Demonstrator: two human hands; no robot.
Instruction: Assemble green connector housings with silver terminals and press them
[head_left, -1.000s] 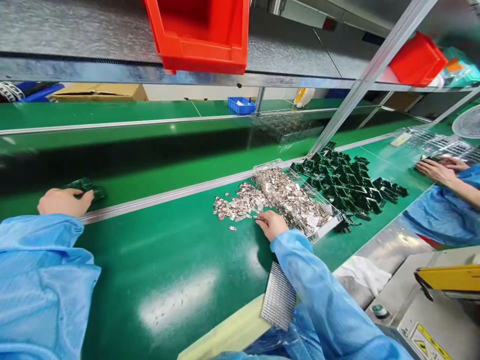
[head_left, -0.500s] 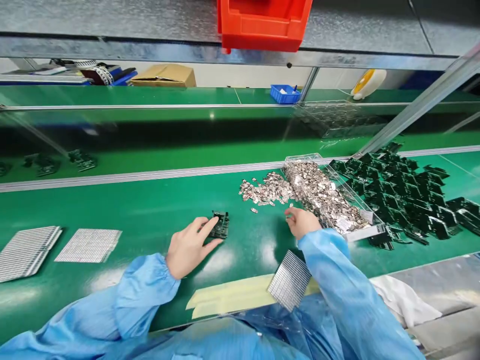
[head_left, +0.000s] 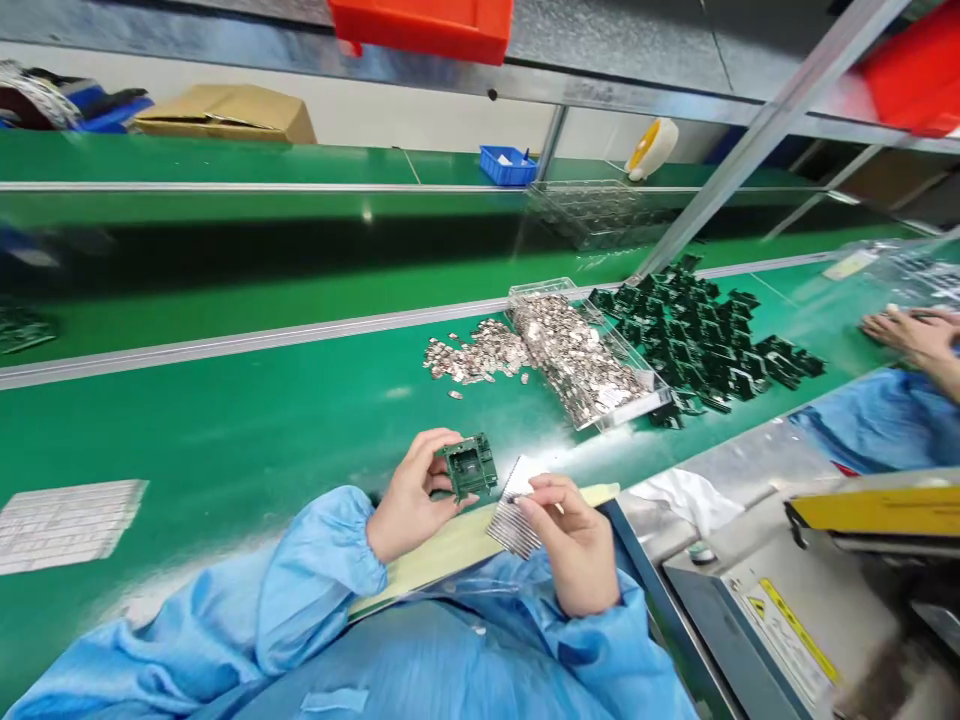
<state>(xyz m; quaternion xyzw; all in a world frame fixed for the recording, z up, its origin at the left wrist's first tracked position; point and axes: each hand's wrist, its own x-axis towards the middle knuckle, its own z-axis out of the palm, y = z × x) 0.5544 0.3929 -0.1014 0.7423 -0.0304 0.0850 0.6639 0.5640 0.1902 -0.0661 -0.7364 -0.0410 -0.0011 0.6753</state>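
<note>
My left hand (head_left: 415,497) grips a green circuit board (head_left: 471,466) by its left edge, raised above the green bench, with a square frame-like recess facing up. My right hand (head_left: 571,540) is closed in a pinch over a sheet of small silvery labels (head_left: 512,528). A tiny dark spot shows at its fingertips, too small to name. Under my hands, pale yellow tape (head_left: 420,555) runs along the bench's front edge. Beyond them lies a loose heap of small metal parts (head_left: 480,352), beside a clear plastic tray (head_left: 634,408) full of the same parts.
Many dark green boards (head_left: 682,330) lie right of the tray. A striped label sheet (head_left: 71,525) lies at far left. A co-worker's hand (head_left: 919,335) rests at the right. A metal post (head_left: 750,150) slants up to the shelf, which bears a red bin (head_left: 427,25).
My left hand has lifted the circuit board off the bench and tilted it. My right hand has moved from beside the metal parts to the label sheet near my body. The view has swung right.
</note>
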